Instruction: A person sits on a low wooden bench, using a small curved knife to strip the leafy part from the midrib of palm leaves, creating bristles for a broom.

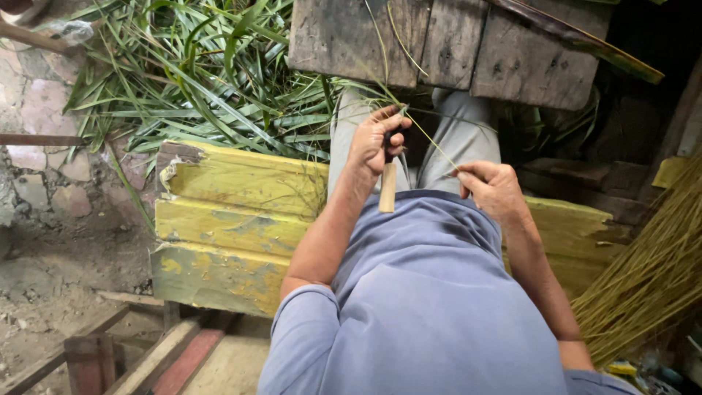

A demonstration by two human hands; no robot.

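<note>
Left hand point(374, 143): we gripped the knife point(388, 183).
Right hand point(491, 186): pinched the leaf strip point(428, 135).
Stripped: stick bundle point(643, 278).
Left: leaf pile point(197, 73).

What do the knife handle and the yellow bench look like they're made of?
The knife handle in the left hand looks like pale, unpainted wood, smooth and round. The bench seems to be wooden planks under worn yellow paint, chipped at the edges.

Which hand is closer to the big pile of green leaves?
Left. The left hand, holding a wooden-handled knife, is beside the green leaves; the right hand is farther, across the lap.
</note>
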